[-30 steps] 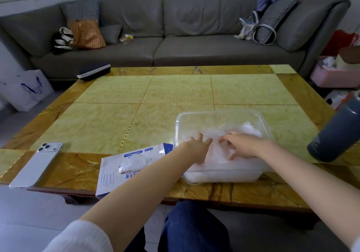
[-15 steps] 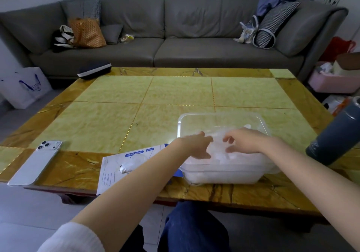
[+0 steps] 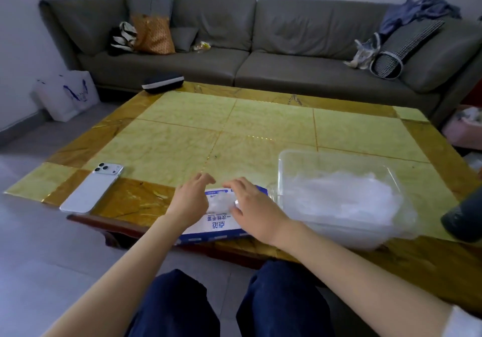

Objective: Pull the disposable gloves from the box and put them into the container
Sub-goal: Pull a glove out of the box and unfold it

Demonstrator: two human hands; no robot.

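Head view, single frame. Both hands are over the glove box (image 3: 217,226), which lies flat at the near edge of the table (image 3: 260,123), printed face up, partly under both palms. Left hand (image 3: 189,201): palm down on the left part of the box, fingers loosely extended forward, holding nothing. Right hand (image 3: 251,206): palm down over the right part of the box, fingers extended and angled toward the left hand, thumb spread out; nothing visibly held. Between the two hands a glove tuft (image 3: 220,203), white and crumpled, sticks out of the box opening. The right thumb is just beside the tuft; contact cannot be confirmed. Clear plastic container (image 3: 280,169) sits just right of the right hand, its near-left corner close to the box end; touching or not cannot be told. Inside it is a glove pile (image 3: 344,196), translucent white, heaped up to about rim level. Further right of the container, a dark bottle (image 3: 463,219), cut off by the frame edge. Well left of the left hand, a white phone (image 3: 91,189) lies camera side up at the table edge. Beyond both hands, at the far left corner of the table, a dark case (image 3: 162,83); behind it a grey sofa (image 3: 260,36).
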